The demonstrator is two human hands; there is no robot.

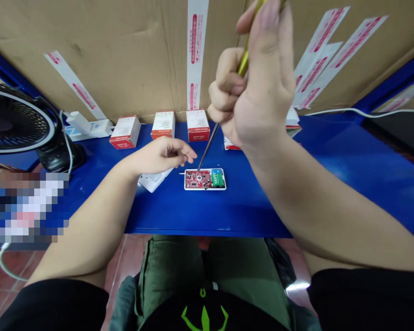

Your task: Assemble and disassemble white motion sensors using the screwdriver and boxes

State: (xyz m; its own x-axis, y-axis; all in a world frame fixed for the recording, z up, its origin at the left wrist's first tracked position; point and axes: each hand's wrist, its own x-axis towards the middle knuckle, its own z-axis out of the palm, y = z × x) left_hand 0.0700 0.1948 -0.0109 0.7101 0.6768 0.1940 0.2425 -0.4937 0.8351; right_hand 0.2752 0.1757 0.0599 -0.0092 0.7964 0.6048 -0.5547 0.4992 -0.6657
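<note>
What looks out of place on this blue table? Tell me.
A tiny loose piece lies alone on the blue table, just beyond the opened circuit-board device. It looks stray, but is too small to identify. I see no spill.

Blue table (248,209) with boxes (198,125), device (204,179)

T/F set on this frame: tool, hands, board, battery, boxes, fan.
1. The right hand holds a screwdriver. True.
2. The screwdriver lies flat. False: it slants down toward the circuit board.
3. The left hand is close to the circuit board. True.
4. In the picture, the green battery sits left of the circuit board. False: right.
5. Red-and-white boxes stand at the back of the blue table. True.
6. The fan is at the picture's right. False: left.
</note>
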